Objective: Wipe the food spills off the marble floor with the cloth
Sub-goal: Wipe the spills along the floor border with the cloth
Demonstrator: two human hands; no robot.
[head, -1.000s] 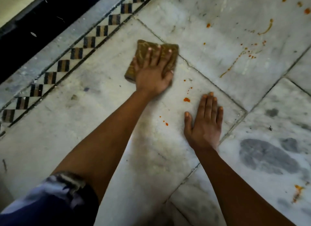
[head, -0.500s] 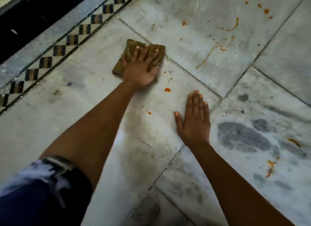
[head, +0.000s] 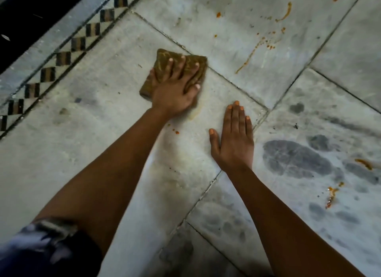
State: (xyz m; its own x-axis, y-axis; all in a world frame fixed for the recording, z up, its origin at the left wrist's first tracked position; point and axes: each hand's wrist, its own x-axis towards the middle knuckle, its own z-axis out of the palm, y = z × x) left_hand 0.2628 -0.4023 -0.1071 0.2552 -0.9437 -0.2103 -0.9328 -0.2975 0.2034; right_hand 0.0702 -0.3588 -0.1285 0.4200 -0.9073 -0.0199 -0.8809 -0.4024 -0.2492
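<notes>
Around me the pale grey marble floor (head: 103, 144) is cut by dark grout lines, with a checkered black-and-tan inlaid border strip (head: 64, 59) running along its far left edge. Orange food spills (head: 261, 47) streak and dot the far right slab, and more orange smears (head: 332, 194) sit on the near right slab beside dark grey blotches in the stone. A few small orange drops (head: 176, 132) lie just beside my left forearm, between my two arms. Nothing lies between the cloth and the far spills except bare marble and a grout line.

My left hand (head: 175, 91) lies flat on the folded brown patterned cloth (head: 165, 60), fingers spread and straight, pressing it to the floor near the far corner of the middle slab. A faint yellowish wet smear shows just right of that hand. My right hand (head: 234, 140) is flat on the marble, fingers straight and together, holding nothing, near the cloth but apart from it.
</notes>
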